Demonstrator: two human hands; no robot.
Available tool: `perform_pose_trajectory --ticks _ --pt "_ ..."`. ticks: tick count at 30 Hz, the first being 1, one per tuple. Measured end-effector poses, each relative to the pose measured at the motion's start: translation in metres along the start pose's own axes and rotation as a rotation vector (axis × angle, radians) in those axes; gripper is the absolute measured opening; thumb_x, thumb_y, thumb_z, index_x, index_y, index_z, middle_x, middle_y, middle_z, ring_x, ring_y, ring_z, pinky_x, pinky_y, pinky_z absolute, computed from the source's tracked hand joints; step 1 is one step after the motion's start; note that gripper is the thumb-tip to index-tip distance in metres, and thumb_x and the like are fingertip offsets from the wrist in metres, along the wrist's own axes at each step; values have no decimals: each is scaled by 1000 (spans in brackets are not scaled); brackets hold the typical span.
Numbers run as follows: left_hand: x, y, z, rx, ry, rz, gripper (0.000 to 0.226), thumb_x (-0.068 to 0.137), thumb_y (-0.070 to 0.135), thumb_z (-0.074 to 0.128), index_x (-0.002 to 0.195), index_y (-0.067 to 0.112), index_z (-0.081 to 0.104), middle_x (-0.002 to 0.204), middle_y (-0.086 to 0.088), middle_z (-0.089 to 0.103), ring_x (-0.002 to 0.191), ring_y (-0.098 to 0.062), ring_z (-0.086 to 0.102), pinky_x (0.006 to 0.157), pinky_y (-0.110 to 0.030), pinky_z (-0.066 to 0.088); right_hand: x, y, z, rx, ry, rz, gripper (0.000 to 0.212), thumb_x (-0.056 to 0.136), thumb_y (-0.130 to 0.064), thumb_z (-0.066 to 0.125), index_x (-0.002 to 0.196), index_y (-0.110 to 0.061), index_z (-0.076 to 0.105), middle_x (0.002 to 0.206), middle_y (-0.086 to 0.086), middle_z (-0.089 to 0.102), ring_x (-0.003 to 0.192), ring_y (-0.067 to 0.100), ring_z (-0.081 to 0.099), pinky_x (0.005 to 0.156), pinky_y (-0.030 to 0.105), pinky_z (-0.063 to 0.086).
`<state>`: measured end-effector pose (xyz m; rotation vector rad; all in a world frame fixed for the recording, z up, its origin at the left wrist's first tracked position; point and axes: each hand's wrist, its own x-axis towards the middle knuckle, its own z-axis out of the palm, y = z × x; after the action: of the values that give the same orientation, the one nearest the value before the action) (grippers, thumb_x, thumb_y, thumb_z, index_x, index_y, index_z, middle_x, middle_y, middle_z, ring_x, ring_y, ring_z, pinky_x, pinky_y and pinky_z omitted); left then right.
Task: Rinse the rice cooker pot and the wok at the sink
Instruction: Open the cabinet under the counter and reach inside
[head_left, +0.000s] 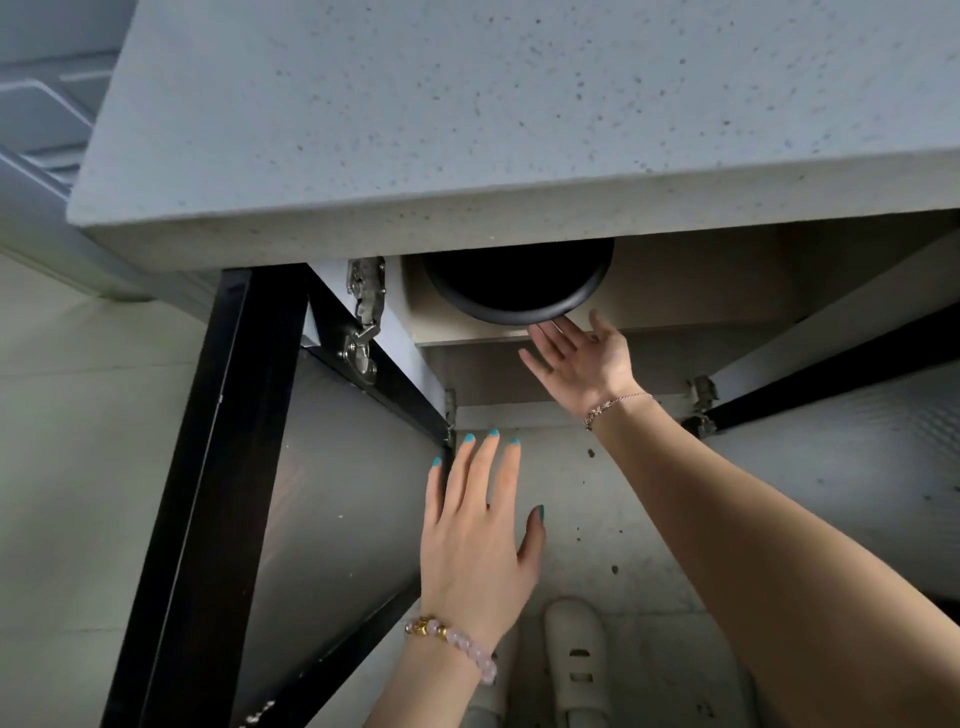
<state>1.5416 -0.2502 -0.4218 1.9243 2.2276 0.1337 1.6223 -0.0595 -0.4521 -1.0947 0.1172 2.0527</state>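
Note:
A black round pot (519, 291) stands on a shelf inside the open cabinet under the counter; only its lower front rim shows, the rest is hidden by the countertop. My right hand (582, 358) reaches in palm up, fingers straight, fingertips just below the pot's rim. My left hand (478, 525) is spread flat with straight fingers beside the left cabinet door's inner edge, holding nothing. No wok is in view.
The speckled grey countertop (467, 130) overhangs the cabinet. The black-framed left door (291, 467) and right door (841, 415) stand open. A steel sink drainboard (47, 109) shows at the top left. White shoes (576, 660) stand on the floor below.

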Motion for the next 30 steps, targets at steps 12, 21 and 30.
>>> perform_pose_trajectory --ticks 12,21,30 --pt "3 4 -5 -44 -26 -16 56 83 42 37 131 15 49 134 -5 54 129 -24 48 104 -47 40 -10 4 -24 22 90 -53 37 97 -27 42 125 -5 53 133 11 54 115 28 53 99 43 39" --pt "-6 9 -5 -205 -101 -69 60 84 45 32 132 14 49 136 -3 52 128 -23 48 106 -42 37 -33 8 -54 -177 196 -163 3 90 -6 59 88 -5 58 87 7 66 83 17 65 77 33 58" --pt "-3 21 -13 -1185 -256 -671 33 95 24 49 128 28 50 134 13 47 129 -3 38 107 -25 29 -59 1 -77 -359 362 -193 19 86 -6 63 103 0 57 96 11 64 89 24 66 95 38 51"
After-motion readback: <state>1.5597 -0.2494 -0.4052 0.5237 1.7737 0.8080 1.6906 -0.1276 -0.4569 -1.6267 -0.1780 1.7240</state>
